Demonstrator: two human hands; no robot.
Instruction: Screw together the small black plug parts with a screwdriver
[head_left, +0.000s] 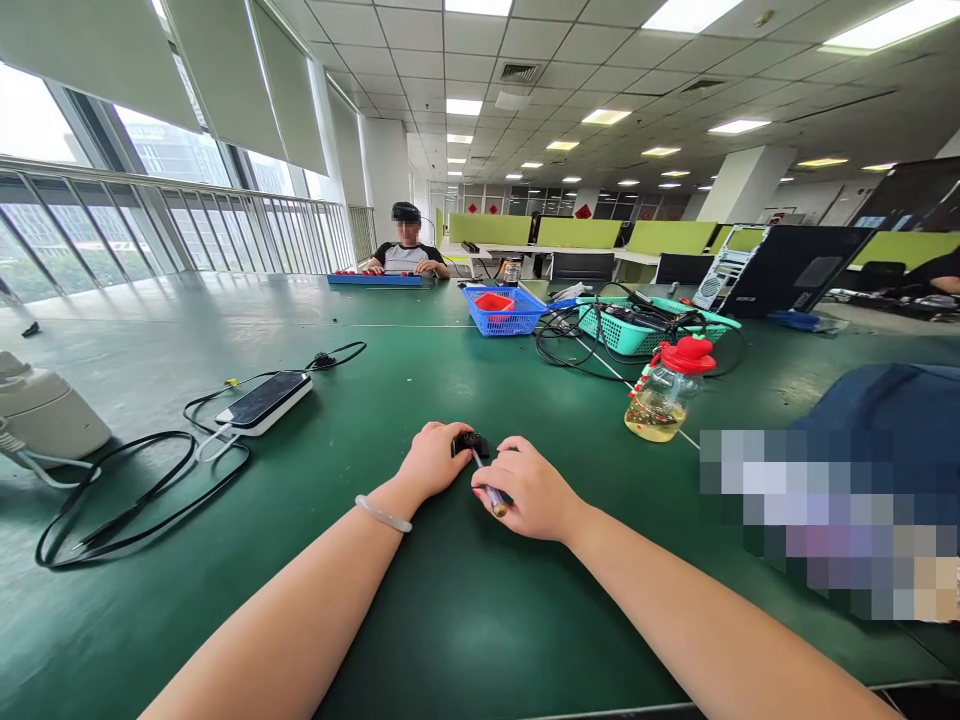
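Note:
Both my hands rest close together on the green table (465, 600), near its middle. My left hand (433, 460), with a pale bracelet at the wrist, is closed around a small black part (469, 443). My right hand (529, 488) grips a thin screwdriver (489, 487) with a purple and gold handle. Its metal tip points into the black part.
A power bank (264, 402) with black cables lies at the left, next to a white device (45, 412). A red-capped bottle (664, 392) stands right of my hands. Blue (501, 312) and green (637, 330) baskets sit farther back. A person sits at the far end.

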